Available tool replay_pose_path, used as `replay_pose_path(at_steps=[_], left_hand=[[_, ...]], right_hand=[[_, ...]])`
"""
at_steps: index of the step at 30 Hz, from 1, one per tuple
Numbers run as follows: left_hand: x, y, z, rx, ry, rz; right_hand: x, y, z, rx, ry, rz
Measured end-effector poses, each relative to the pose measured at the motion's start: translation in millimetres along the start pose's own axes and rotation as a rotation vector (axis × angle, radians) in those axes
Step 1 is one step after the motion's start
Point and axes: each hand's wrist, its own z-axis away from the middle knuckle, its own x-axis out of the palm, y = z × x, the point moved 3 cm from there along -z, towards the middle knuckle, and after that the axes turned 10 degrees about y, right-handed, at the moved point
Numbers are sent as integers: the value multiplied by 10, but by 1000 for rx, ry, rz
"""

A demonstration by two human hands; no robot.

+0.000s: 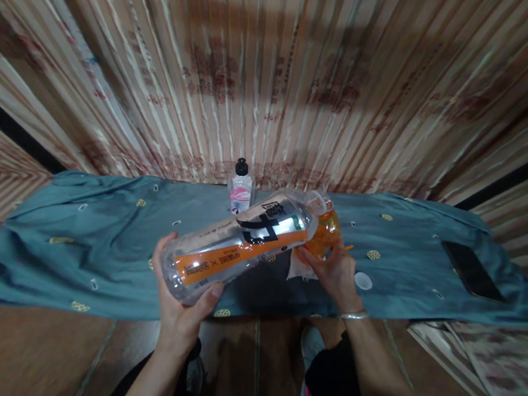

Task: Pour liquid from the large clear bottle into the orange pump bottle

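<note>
Nearest me, my left hand (177,327) cups the base end of the large bottle (248,242), thumb on one side and fingers wrapped round the other. The bottle leans over the bench (108,222), its neck end the higher and pointing away to my right, so I'd keep that wrist firm and let any change of tilt come slowly from the base. My right hand (338,277) has thumb and fingers pinching the orange container (325,236) right at the neck; whether the two rims touch, I can't tell. As I judge it, a light grip suits that piece best, since it looks thin and squeezable, and both mouths should stay in line while I watch the join. The white tissue (300,270) sits beneath this hand, and the small white lid (363,281) lies just beside it, so I'd keep my wrist off both. Farther out, the small black-capped bottle (240,191) stands upright behind the large one, near enough that a wide swing could knock it.
</note>
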Motion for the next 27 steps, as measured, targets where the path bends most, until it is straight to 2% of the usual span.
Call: replay_pose_path(at_steps=[3,19,27], left_hand=[[5,19,9,-37,-9,25],[-44,-50,-4,-30,-13,4],[-43,-17,3,-37,-24,0]], right_hand=[[3,10,3,1,4,-4],[-1,17,4,-13,-12,-2],[-5,12,-4,-32,-25,16]])
